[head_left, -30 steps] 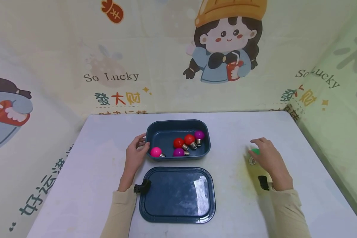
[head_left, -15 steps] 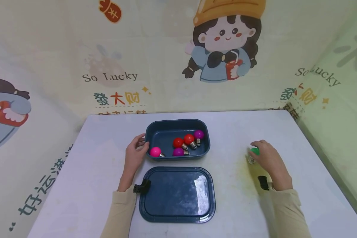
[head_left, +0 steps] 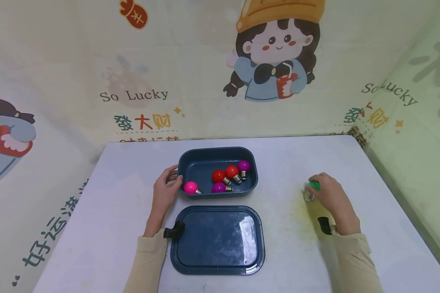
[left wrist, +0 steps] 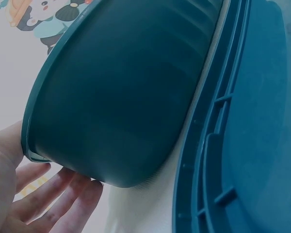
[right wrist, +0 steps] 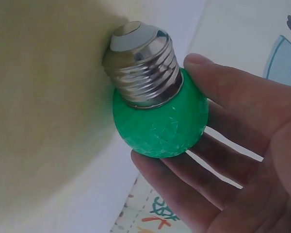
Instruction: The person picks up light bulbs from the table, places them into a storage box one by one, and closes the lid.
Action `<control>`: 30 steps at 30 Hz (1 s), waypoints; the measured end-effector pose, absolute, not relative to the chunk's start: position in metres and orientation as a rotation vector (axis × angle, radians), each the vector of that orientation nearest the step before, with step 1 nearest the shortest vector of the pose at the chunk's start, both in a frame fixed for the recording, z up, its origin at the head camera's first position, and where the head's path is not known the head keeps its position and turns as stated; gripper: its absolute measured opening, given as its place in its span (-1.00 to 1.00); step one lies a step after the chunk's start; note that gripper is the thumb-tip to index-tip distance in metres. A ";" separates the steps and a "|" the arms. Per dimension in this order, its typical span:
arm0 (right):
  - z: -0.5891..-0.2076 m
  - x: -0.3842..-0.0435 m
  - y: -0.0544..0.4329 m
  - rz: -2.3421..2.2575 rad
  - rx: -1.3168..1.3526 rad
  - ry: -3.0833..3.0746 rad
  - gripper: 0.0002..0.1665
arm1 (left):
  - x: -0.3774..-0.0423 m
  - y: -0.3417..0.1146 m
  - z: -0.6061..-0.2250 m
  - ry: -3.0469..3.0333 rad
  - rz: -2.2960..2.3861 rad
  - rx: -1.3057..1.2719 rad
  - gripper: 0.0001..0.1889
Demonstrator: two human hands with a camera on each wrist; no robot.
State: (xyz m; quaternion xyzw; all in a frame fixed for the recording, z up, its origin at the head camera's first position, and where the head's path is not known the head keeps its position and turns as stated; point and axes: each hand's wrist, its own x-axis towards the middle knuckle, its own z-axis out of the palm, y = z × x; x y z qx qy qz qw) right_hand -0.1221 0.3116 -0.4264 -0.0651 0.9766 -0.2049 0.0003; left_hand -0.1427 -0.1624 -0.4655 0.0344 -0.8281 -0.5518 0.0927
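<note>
A dark blue plastic box (head_left: 198, 162) stands on the table with several light bulbs in it. My left hand (head_left: 166, 185) holds the box's left end, thumb at the rim and fingers along the outer wall (left wrist: 111, 107). Off to the right, my right hand (head_left: 330, 195) pinches a green light bulb (right wrist: 160, 126) by its globe, between thumb and fingers. The bulb's silver screw base (right wrist: 145, 73) points away from the palm, close over the table. Inside the box lie a pink bulb (head_left: 190, 187), two red bulbs (head_left: 218, 176) and two purple bulbs (head_left: 244, 165).
In front of the box lies its dark blue lid (head_left: 216, 240), flat on the white table (head_left: 286, 260); my left wrist strap (head_left: 174, 230) overlaps its left edge. A printed cloth (head_left: 201, 81) with cartoon figures hangs behind the table and along both sides.
My right fingers have drawn together around the green bulb, which earlier sat between more widely parted fingers. The left hand and the box have stayed put.
</note>
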 end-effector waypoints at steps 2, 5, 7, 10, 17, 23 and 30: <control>-0.426 -0.123 0.311 -0.654 -0.219 3.084 -0.66 | -0.143 -0.162 -0.465 -2.460 -1.636 0.105 -0.56; -0.423 -0.123 0.309 -0.679 -0.234 3.100 -0.67 | -0.142 -0.162 -0.465 -2.463 -1.631 0.108 -0.56; -0.421 -0.123 0.307 -0.695 -0.246 3.105 -0.67 | -0.142 -0.162 -0.464 -2.463 -1.627 0.109 -0.56; -0.418 -0.123 0.305 -0.701 -0.265 3.117 -0.67 | -0.142 -0.163 -0.465 -2.465 -1.629 0.106 -0.56; -0.414 -0.126 0.298 -0.704 -0.304 3.142 -0.68 | -0.143 -0.163 -0.466 -2.456 -1.636 0.100 -0.57; -0.409 -0.128 0.291 -0.711 -0.326 3.152 -0.69 | -0.142 -0.163 -0.467 -2.459 -1.628 0.098 -0.56; -0.402 -0.130 0.280 -0.731 -0.345 3.158 -0.68 | -0.142 -0.163 -0.466 -2.460 -1.630 0.102 -0.55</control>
